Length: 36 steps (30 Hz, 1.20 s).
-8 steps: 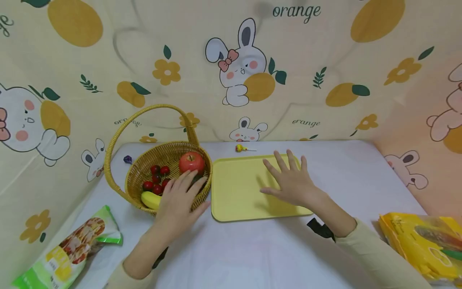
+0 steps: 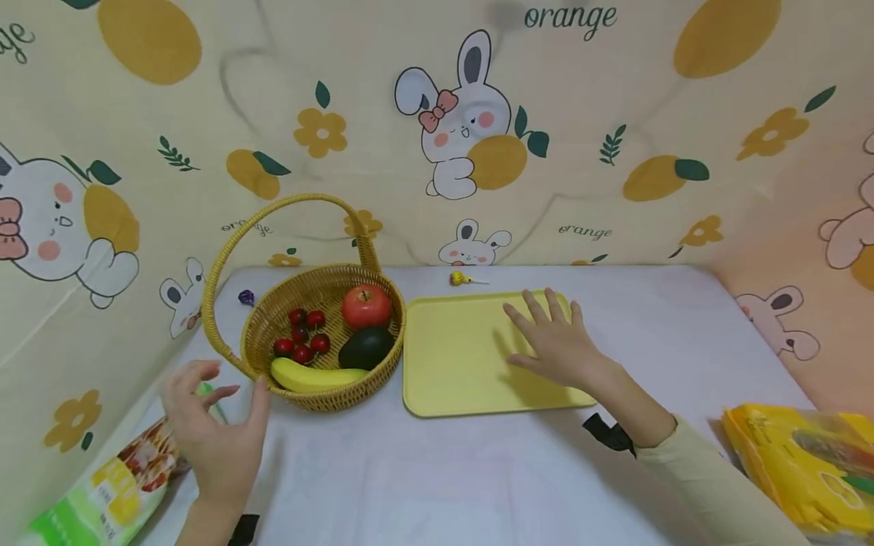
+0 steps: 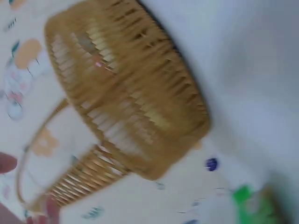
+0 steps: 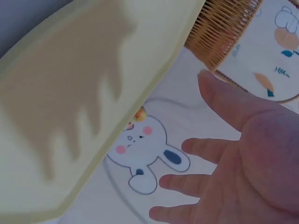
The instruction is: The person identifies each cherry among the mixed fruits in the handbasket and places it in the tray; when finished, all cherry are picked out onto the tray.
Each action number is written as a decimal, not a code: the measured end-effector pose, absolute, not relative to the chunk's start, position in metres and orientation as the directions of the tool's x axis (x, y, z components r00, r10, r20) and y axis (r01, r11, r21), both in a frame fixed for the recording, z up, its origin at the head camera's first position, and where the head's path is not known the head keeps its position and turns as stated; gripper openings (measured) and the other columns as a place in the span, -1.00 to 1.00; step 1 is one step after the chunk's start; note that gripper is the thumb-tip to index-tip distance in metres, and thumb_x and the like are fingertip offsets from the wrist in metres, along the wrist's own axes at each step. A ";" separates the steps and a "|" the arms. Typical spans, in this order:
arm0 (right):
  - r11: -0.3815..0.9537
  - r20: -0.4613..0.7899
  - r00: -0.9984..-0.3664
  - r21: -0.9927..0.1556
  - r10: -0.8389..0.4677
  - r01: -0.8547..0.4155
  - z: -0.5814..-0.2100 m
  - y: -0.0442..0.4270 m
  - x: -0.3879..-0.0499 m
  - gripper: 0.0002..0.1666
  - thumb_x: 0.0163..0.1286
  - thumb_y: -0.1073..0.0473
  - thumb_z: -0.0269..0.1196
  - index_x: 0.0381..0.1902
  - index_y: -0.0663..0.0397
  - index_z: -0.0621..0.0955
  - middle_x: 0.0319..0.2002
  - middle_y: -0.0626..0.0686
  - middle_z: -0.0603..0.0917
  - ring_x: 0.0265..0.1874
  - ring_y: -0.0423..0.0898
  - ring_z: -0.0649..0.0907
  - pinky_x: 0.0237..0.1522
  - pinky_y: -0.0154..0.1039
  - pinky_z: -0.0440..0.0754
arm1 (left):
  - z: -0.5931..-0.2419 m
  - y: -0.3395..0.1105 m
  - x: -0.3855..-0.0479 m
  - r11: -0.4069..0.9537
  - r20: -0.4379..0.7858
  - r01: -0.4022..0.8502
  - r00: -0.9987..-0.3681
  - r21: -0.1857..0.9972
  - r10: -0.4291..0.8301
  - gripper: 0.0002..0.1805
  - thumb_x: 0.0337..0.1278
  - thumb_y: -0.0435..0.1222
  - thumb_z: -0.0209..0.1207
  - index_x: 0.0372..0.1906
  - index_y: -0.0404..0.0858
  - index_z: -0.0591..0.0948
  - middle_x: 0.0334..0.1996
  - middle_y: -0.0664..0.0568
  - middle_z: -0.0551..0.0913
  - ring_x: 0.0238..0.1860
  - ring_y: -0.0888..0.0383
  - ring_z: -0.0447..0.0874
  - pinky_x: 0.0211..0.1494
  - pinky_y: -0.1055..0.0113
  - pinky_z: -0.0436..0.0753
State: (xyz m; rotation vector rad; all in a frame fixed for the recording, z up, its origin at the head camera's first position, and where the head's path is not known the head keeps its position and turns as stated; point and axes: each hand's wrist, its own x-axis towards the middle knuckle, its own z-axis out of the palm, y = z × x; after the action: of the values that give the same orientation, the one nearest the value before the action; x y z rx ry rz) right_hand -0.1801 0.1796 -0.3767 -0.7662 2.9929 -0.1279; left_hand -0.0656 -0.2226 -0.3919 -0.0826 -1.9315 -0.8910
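Basket (image 2: 321,401) of woven cane stands at the left of the tabletop (image 2: 437,478), just beside the yellow tray (image 2: 444,364), its handle (image 2: 307,199) up. In the head view I see an apple (image 2: 366,307), an avocado (image 2: 362,349), a banana (image 2: 314,377) and some cherries (image 2: 300,337) inside. The left hand (image 2: 218,447), thumb apart from loosely bent fingers, holds nothing, over the snack bag (image 2: 133,485); whether its thumb touches the basket, I can't tell. The right hand (image 2: 560,349) hangs splayed above the tray, gripping nothing.

In the left wrist view, blurred, the open weave looks light but fairly stiff; I'd lift by the handle, keeping level, since loose fruit could roll.

The right wrist view shows fingers spread near the tray, probably light and rigid, best taken by opposite edges.
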 end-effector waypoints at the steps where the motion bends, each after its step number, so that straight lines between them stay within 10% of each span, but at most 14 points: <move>1: 0.870 -0.024 -0.873 -0.092 -0.488 -0.484 -0.377 0.179 -0.181 -0.06 0.40 -0.19 0.26 0.55 0.05 0.19 0.52 0.37 0.06 0.45 0.50 0.00 0.31 0.61 -0.03 | -0.393 -0.227 -0.065 0.690 0.761 0.389 -0.530 0.611 -0.375 -0.40 -0.09 -0.53 0.38 0.15 -0.46 0.44 0.06 -0.01 0.47 0.07 0.07 0.41 -0.13 0.62 0.54; 7: 0.837 0.009 -0.841 -0.098 -0.540 -0.538 -0.377 0.168 -0.186 -0.09 0.40 -0.17 0.28 0.53 0.06 0.23 0.50 0.38 0.11 0.44 0.50 0.05 0.29 0.62 0.02 | -0.403 -0.240 -0.070 0.500 0.505 0.243 -0.705 0.832 -0.498 0.02 -0.10 -0.64 0.39 0.47 -0.13 0.16 0.16 0.22 0.30 0.15 0.17 0.35 -0.10 0.63 0.59; 21: 0.795 0.029 -0.802 -0.118 -0.597 -0.596 -0.358 0.126 -0.209 -0.12 0.41 -0.18 0.26 0.54 0.01 0.24 0.53 0.31 0.08 0.48 0.42 0.03 0.34 0.56 0.01 | -0.422 -0.254 -0.077 0.419 0.329 0.134 -0.838 0.898 -0.435 -0.40 0.04 -0.58 0.35 0.22 -0.46 0.43 0.02 -0.08 0.48 -0.07 0.24 0.48 -0.26 0.67 0.64; 28: 0.508 0.130 -0.651 -0.518 -0.748 -0.688 -0.329 0.066 -0.238 -0.26 0.43 0.00 0.29 0.46 0.11 0.35 0.44 0.17 0.34 0.41 0.11 0.33 0.43 0.16 0.31 | -0.425 -0.257 -0.079 0.408 0.331 0.152 -0.847 0.900 -0.415 -0.48 0.05 -0.59 0.33 0.16 -0.47 0.46 0.00 -0.11 0.51 -0.04 0.20 0.50 -0.26 0.65 0.67; 36: 0.218 -0.007 -0.402 -0.849 -0.915 -0.481 -0.319 -0.043 -0.280 -0.36 0.39 0.26 0.29 0.39 0.23 0.41 0.27 0.16 0.54 0.23 0.02 0.54 0.25 -0.27 0.55 | -0.430 -0.259 -0.080 0.414 0.368 0.191 -0.837 0.890 -0.405 -0.49 0.05 -0.61 0.33 0.15 -0.48 0.47 -0.01 -0.11 0.52 -0.04 0.18 0.51 -0.25 0.65 0.67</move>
State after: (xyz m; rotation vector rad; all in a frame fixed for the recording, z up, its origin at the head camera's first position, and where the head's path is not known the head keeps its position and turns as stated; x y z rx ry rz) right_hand -0.2797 -0.0426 -0.3187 -1.2853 1.9772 -1.0924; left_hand -0.0803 -0.2590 -0.4300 0.1808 -2.1316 -1.4422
